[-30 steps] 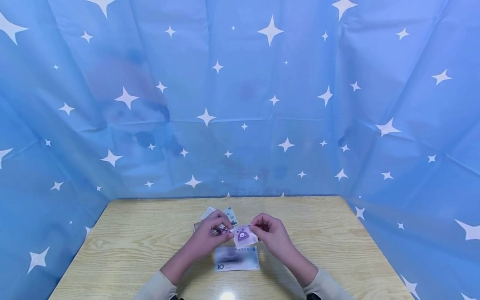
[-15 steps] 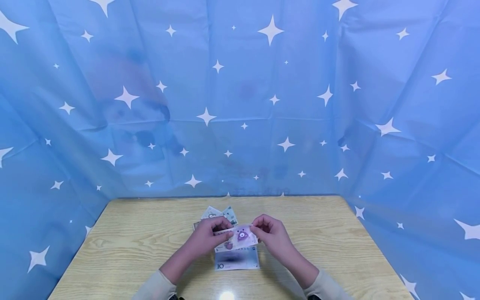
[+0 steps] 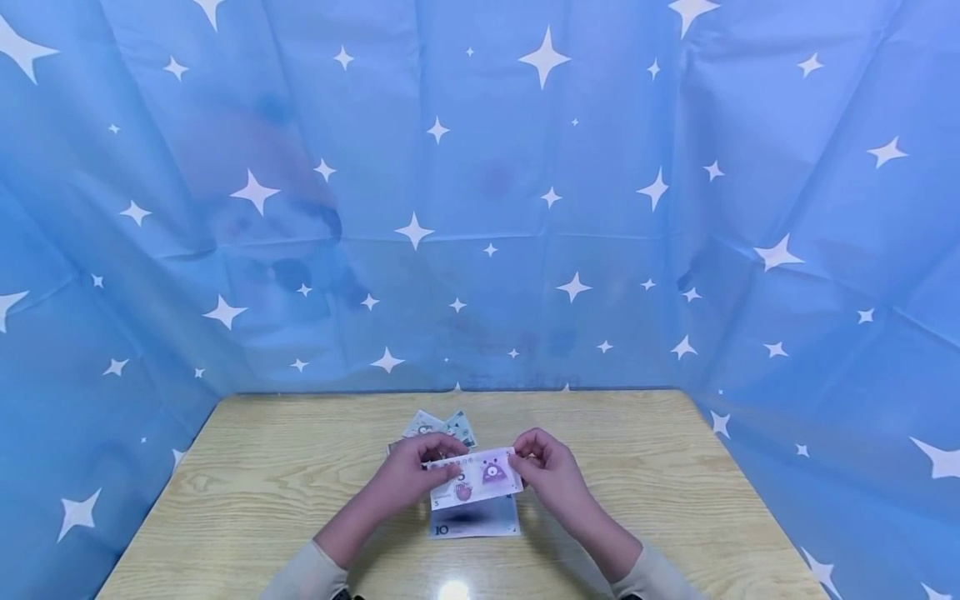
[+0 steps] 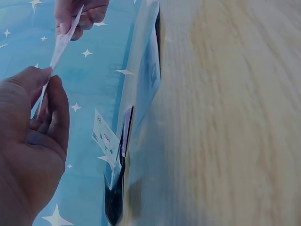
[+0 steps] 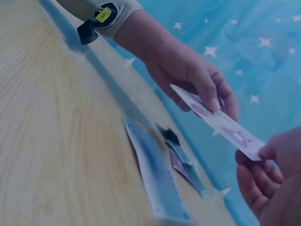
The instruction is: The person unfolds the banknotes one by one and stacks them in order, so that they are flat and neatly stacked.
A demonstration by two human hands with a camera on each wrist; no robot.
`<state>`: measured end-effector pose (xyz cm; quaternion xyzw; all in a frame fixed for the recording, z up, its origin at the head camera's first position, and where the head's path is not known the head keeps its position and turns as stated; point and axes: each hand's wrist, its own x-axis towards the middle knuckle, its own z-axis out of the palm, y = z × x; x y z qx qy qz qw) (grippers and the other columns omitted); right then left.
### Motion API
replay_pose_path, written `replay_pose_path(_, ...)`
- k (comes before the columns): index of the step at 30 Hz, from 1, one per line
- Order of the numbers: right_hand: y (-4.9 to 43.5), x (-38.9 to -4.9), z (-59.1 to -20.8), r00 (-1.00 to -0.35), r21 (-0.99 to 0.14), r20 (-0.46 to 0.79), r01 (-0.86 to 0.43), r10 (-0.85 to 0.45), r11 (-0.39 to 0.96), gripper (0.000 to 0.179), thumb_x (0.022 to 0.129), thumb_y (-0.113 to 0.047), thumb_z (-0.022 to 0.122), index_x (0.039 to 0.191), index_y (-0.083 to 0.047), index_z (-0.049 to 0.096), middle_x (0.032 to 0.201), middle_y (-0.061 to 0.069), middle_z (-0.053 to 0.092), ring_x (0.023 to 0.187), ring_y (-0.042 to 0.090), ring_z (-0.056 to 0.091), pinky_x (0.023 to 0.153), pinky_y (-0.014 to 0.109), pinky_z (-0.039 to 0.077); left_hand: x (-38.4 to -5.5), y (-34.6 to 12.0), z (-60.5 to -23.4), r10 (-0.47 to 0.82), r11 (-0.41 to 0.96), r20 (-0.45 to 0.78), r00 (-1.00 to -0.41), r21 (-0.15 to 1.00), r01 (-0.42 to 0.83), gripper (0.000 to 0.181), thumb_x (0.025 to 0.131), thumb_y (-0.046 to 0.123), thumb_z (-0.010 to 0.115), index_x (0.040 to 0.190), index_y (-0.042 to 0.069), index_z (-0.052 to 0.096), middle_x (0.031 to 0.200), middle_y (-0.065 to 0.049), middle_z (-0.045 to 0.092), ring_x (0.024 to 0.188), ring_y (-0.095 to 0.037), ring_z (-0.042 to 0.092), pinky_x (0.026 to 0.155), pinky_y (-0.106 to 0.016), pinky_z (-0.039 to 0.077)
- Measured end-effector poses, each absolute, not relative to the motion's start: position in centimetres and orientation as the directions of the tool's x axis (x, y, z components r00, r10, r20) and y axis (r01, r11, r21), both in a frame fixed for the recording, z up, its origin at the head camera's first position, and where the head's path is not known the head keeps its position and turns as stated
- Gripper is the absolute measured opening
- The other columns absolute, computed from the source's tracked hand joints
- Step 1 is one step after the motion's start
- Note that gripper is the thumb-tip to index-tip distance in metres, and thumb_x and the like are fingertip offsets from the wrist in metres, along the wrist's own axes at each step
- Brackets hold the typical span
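Observation:
A purple-and-white play banknote [image 3: 492, 471] marked 5 is stretched between both hands above the table. My left hand [image 3: 408, 468] pinches its left end between thumb and fingers, and my right hand [image 3: 551, 468] pinches the right end. In the right wrist view the note [image 5: 230, 132] tilts, with a thumb on its upper face at each end. A bluish banknote [image 3: 474, 523] marked 10 lies flat on the table just below, its upper part covered by the held note.
Several overlapping notes [image 3: 459, 427] lie behind my left hand, partly hidden. Beside them in the left wrist view is a dark item [image 4: 114, 205], its kind unclear. The wooden table [image 3: 285, 483] ends at a blue star-patterned curtain [image 3: 480, 275].
My left hand has slid left along the 5 note, so more of its face shows. The note has levelled and spread out, and my right hand has shifted slightly right.

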<state>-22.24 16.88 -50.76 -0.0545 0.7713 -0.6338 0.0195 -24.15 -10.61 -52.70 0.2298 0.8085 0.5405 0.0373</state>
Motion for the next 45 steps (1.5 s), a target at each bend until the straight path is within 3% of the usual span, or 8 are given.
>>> replay_pose_path(6,17.2,-22.1,-51.7,-0.982,-0.967,0.075,-0.114,-0.175,0.228,0.020,0.098,0.004,0.076,0.117,-0.001,0.074,0.101,0.013,0.072,0.070,0.017,0.065,0.066,0.029,0.061,-24.2,-11.0,-53.4,0.431,0.326,0.177,-0.885,0.884,0.335,0.023,0.100,0.018,0.083,0.122,0.016,0.082,0.122,0.004,0.078,0.107,-0.018,0.072,0.091,-0.031,0.059)
replay_pose_path(17,17.6,-21.6,-52.4,-0.976,-0.935,0.064,-0.131,-0.207,0.331,0.016,0.097,0.004,0.078,0.110,-0.004,0.074,0.095,0.008,0.069,0.072,0.017,0.065,0.066,0.034,0.064,-23.7,-11.1,-53.6,0.474,0.385,0.171,-0.863,0.842,0.378,0.022,0.100,0.018,0.083,0.122,0.021,0.082,0.116,0.009,0.077,0.110,-0.016,0.071,0.099,-0.039,0.059)
replay_pose_path(31,17.9,-21.4,-53.2,-0.969,-0.919,0.071,-0.156,-0.236,0.362,0.018,0.097,0.003,0.079,0.111,-0.008,0.076,0.096,0.006,0.069,0.071,0.014,0.064,0.063,0.024,0.057,-23.4,-11.1,-53.8,0.497,0.434,0.124,-0.859,0.821,0.370,0.029,0.097,0.014,0.084,0.125,0.022,0.081,0.115,0.011,0.075,0.109,-0.013,0.068,0.097,-0.036,0.058)
replay_pose_path(45,18.1,-21.3,-54.1,-0.965,-0.913,0.052,-0.150,-0.256,0.380,0.016,0.097,0.001,0.079,0.110,-0.008,0.076,0.093,0.005,0.070,0.070,0.012,0.063,0.059,0.022,0.054,-23.1,-11.1,-54.2,0.518,0.477,0.115,-0.847,0.784,0.398,0.030,0.097,0.014,0.085,0.125,0.023,0.081,0.115,0.012,0.073,0.107,-0.012,0.067,0.097,-0.037,0.057)
